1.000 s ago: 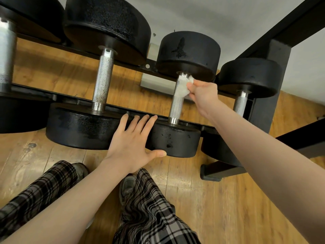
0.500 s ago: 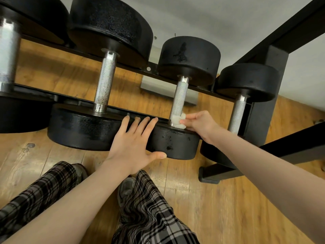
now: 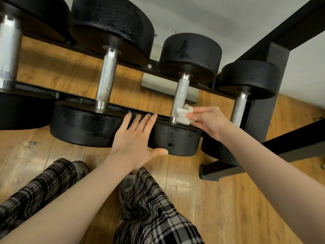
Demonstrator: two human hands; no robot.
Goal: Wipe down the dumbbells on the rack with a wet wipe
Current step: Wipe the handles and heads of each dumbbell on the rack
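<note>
A: Where is the wipe?

B: The right hand [image 3: 209, 120] pinches the wipe [image 3: 183, 116] between thumb and fingertips. The white wad presses against the lower end of a knurled handle [image 3: 180, 95], just above the near black head [image 3: 175, 140] of that dumbbell.

A: And the other hand?

B: The left hand [image 3: 135, 138] holds nothing. Its fingers lie straight and spread, palm flat over the spot where that same head meets the bigger head [image 3: 84, 125] to its left. The thumb sticks out rightward along the lower edge of the smaller head.

A: How far apart are the hands?

B: Near each other. The wipe sits just right of the left fingertips and slightly higher, with the handle base between them.

A: What lies beyond the grip?

B: The far head [image 3: 191, 55] of the wiped dumbbell sits up the handle from the wipe, on the back rail of the rack [image 3: 260, 110]. Right of the gripping hand stands a smaller dumbbell [image 3: 248, 80], its handle just past the knuckles. Left of the resting hand are a larger dumbbell and part of another at the frame edge.

A: Is the head wet?

B: It looks glossy with dark spots near the wipe, though I can't be sure that's moisture.

A: Below the hands?

B: Plaid trousers [image 3: 154, 208], a shoe [image 3: 126, 185] and a wooden floor [image 3: 219, 208].
</note>
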